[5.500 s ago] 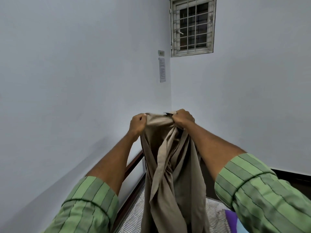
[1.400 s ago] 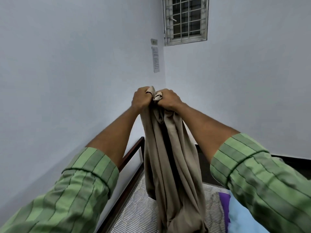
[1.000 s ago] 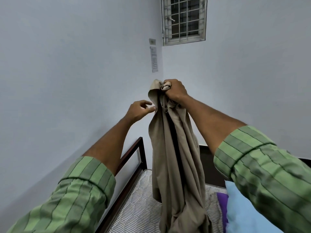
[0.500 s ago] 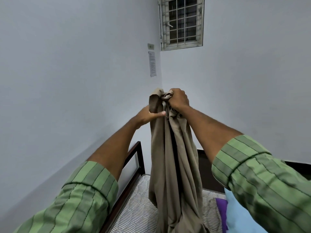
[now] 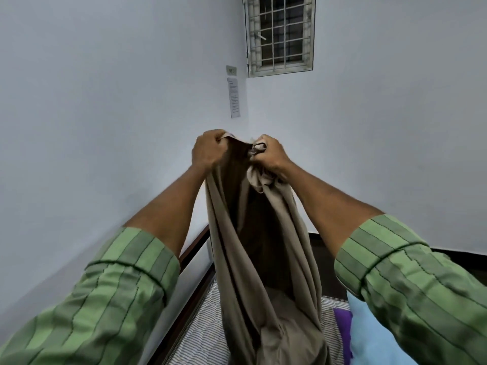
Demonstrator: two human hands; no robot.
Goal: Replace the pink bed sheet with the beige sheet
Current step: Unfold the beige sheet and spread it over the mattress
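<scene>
Both hands are up in front of the pale wall corner, each clamped on the bunched beige fabric sheet [image 5: 266, 259]. The left hand [image 5: 208, 151] pinches one top edge, the right hand [image 5: 268, 156] fists a wad of it just beside. The sheet hangs down in long folds onto the grey striped mattress [image 5: 203, 335], near a light blue pillow [image 5: 374, 341] on the right.

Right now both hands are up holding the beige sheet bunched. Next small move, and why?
Probably draw the hands apart along the top edge to open it out. The left hand and right hand grip the beige sheet close together, so it hangs in a twisted bundle over the striped mattress, which looks bare. It has to be spread before it can be laid.
</scene>
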